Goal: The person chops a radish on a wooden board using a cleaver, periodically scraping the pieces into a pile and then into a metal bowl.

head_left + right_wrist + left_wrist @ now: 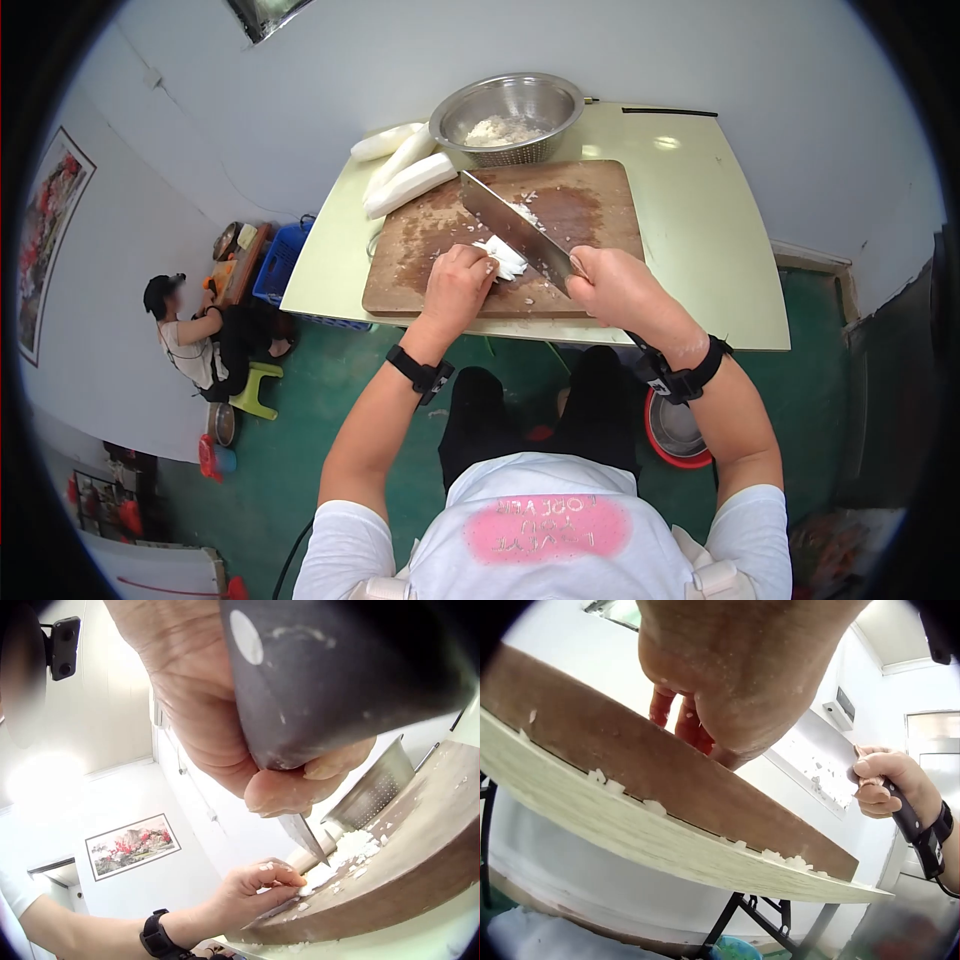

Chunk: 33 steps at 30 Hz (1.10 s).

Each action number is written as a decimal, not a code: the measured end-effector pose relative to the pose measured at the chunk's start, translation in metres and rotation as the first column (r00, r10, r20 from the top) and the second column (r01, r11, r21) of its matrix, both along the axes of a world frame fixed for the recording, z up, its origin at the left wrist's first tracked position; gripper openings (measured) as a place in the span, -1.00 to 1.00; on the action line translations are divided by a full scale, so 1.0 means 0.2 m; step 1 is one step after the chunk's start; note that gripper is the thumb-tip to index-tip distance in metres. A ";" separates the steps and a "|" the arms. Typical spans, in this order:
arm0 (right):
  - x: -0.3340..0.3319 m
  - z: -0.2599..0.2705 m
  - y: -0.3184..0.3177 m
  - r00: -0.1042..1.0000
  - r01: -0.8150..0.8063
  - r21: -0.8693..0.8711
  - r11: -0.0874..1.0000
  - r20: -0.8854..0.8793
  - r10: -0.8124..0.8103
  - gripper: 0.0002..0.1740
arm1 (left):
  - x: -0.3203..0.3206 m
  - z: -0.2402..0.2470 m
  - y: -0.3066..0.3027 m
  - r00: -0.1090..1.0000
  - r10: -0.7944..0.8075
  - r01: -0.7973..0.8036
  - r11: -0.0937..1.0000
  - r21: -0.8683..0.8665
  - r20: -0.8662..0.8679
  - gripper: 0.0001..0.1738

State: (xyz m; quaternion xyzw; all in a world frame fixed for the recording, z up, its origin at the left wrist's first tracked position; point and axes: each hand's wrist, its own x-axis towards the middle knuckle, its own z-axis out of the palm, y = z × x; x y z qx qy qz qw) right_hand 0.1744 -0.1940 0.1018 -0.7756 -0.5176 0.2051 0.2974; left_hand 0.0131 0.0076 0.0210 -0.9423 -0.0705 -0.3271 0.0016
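My right hand (622, 287) grips the black handle of a cleaver (510, 225), its broad blade slanting across the wooden chopping board (415, 245). The left hand (457, 285), fingertips curled, holds a small bunch of white radish strips (506, 258) beside the blade. In the right wrist view, chopped radish (354, 847) lies around the blade tip, and the black handle (330, 675) fills the top. The left wrist view has the radish strips hidden behind the board's edge (630, 761). Three peeled white radishes (410, 185) lie at the board's far left corner.
A metal colander (507, 112) with chopped white bits stands behind the board on the pale green table (700, 220). A thin black rod (668, 111) lies near the table's back edge. At far left a person (205, 340) sits on a green stool (258, 390) beside a blue crate (283, 262).
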 end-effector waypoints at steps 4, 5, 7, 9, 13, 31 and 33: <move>0.02 -0.03 -0.03 0.999 0.003 -0.006 1.000 -0.041 -0.003 -0.78 | -0.03 0.04 0.01 0.995 0.016 -0.013 0.999 0.033 -0.103 -0.90; 0.01 -0.03 -0.03 0.998 -0.001 -0.006 1.000 -0.063 0.000 -0.78 | -0.04 0.05 0.02 0.994 0.018 -0.014 0.999 0.040 -0.111 -0.90; 0.00 -0.03 -0.03 0.996 -0.008 -0.006 1.000 -0.090 0.007 -0.79 | -0.06 0.06 0.03 0.983 -0.034 0.039 0.999 0.028 -0.180 -0.92; -0.01 -0.02 -0.02 0.993 -0.024 -0.027 0.999 -0.119 0.020 -0.79 | -0.06 0.06 0.04 0.982 -0.051 0.057 0.998 0.025 -0.183 -0.90; 0.01 -0.10 0.01 0.997 -0.045 0.041 0.998 -0.065 0.048 -0.78 | -0.05 0.06 0.04 0.972 -0.040 0.064 0.993 0.098 -0.230 -0.84; 0.00 -0.14 0.11 0.988 -0.151 0.070 0.986 0.016 0.151 -0.85 | -0.10 0.03 -0.01 0.998 0.045 -0.046 0.999 -0.019 -0.036 -0.80; -0.03 -0.12 0.14 0.986 -0.156 0.084 0.984 0.066 0.151 -0.85 | -0.10 0.01 0.00 0.999 0.046 -0.046 0.998 -0.039 -0.010 -0.81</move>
